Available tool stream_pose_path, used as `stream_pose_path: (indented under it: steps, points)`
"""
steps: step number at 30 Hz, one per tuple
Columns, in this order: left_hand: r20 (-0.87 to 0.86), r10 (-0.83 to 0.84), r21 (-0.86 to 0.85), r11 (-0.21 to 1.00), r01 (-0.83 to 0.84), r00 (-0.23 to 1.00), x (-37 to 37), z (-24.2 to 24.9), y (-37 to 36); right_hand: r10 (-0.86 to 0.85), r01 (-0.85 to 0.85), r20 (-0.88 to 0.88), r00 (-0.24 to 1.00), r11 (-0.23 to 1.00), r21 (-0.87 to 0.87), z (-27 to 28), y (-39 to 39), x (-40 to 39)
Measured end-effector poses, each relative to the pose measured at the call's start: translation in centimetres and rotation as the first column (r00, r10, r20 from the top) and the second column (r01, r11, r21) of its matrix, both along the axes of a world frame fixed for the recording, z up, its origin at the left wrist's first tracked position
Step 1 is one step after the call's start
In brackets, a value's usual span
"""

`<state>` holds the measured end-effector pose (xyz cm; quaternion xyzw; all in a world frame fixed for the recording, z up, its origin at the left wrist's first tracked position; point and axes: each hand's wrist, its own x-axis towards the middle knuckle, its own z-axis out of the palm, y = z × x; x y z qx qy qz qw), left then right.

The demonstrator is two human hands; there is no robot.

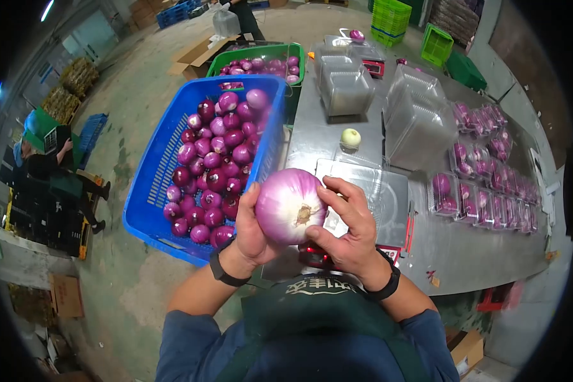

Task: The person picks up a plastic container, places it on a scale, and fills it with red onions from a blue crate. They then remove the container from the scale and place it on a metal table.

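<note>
Onion gripped between both hands, in front of the surface's near edge.

The left hand cups the onion's left side; the right hand grips the opposite side with fingers and thumb. The pale, brown-centred end of the onion is turned up toward the camera. A blue crate of smaller purple onions stands to the left. On the metal surface: a pale onion, stacked clear trays, and filled packs at right. Below the onion, a display shows red lit marks, not readable. A red-and-white label near the right wrist is partly covered and cannot be read in full. The apron carries white characters, too distorted to transcribe.
</note>
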<state>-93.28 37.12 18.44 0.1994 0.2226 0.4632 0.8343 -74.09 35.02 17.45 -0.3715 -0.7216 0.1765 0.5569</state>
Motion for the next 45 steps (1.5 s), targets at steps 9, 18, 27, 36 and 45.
stream_pose_path:
  steps: [9,18,27,36,45]
  points:
    - [0.169,-0.091,0.042,0.995,0.085,0.981,4.4,-2.0,-4.2,-0.063,0.013,-0.177,0.982,0.963,-0.269,0.1,-4.6,4.0]
    - [-0.031,-0.021,0.11,0.994,0.024,0.999,6.7,-2.8,-5.6,0.038,-0.243,-0.31,0.95,0.712,-0.659,1.1,-6.0,7.4]
    - [0.046,0.03,0.0,1.0,-0.03,0.998,8.4,-4.1,-4.0,0.186,-0.135,0.147,0.971,0.943,-0.304,0.9,-7.2,7.0]
    - [0.008,-0.078,0.002,0.997,0.078,0.997,9.3,-4.2,-3.5,-0.202,0.207,0.05,0.978,0.969,-0.138,-0.3,-6.7,8.2]
    - [-0.065,-0.112,0.072,0.991,0.117,0.992,9.4,-5.5,-3.4,-0.361,0.356,0.19,0.913,0.933,0.061,-0.6,-6.3,8.3]
